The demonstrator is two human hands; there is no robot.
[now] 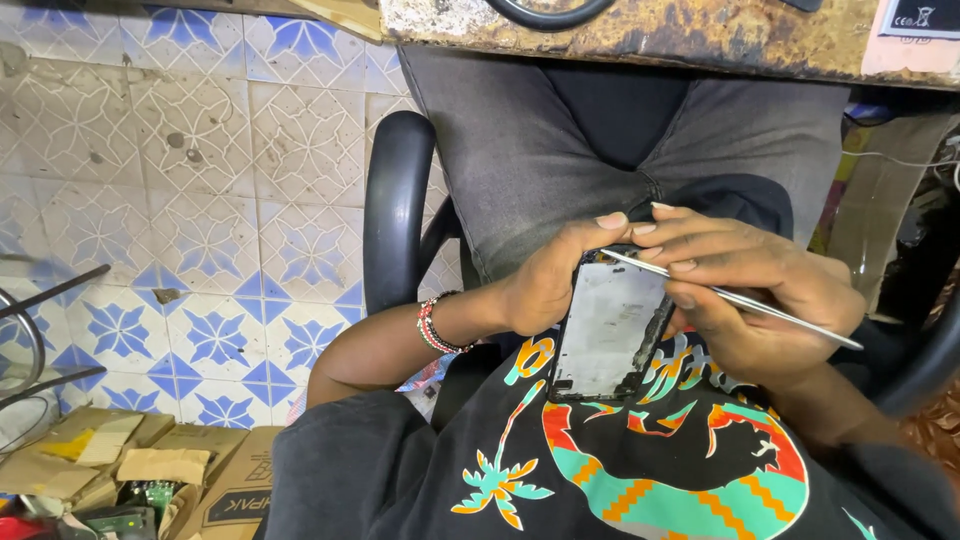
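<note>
Looking down at the lap here: the left hand [548, 285] is wrapped around the left edge of an opened phone [610, 332], holding it upright-ish against a black shirt with a bright print [650, 460], bare grey inside facing up. The right hand [745, 300] is closed on thin metal tweezers [735, 298], tips touching the phone's top edge at about 12 o'clock. A beaded bracelet [435, 325] sits on the left wrist. Black chair armrest [395, 205] at 9 o'clock of the phone, cardboard boxes [150, 480] down at 8 o'clock on the patterned blue tile floor [200, 200], worn workbench edge [650, 35] at 12.
</note>
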